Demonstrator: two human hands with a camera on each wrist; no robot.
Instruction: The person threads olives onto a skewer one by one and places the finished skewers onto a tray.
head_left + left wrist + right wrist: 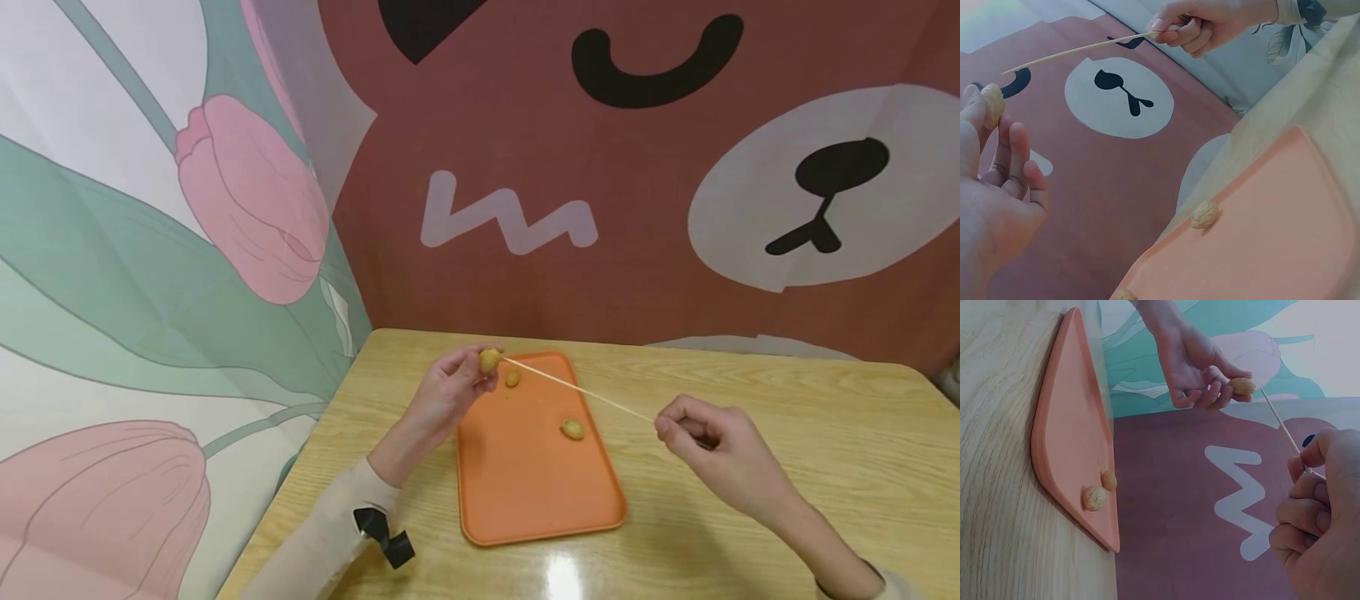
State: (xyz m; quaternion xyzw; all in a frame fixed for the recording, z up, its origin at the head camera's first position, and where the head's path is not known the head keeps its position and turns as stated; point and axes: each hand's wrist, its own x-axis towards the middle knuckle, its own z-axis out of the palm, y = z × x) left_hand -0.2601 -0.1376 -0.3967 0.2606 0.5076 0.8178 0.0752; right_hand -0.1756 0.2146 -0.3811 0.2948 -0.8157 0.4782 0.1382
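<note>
Up over the far end of the orange tray, my left hand (446, 392) pinches a small, wrinkled yellow-brown ball (992, 106) between thumb and fingers. My right hand (731, 454), to the right of the tray, grips a thin wooden skewer (577, 388) near one end, thumb against the curled fingers. The skewer slants leftward, and its tip points at the ball; a small gap shows between them in the right wrist view. Two similar balls lie on the tray: one (572, 429) by the right edge, a smaller-looking one (512, 379) near the far end.
The orange tray (540, 492) lies lengthwise on a light wooden table (840, 433). Behind the table rises a wall hanging (525, 292) with a bear face, and a flower-patterned one (247, 358) stands at the left. A black strap (384, 537) hangs from the left sleeve.
</note>
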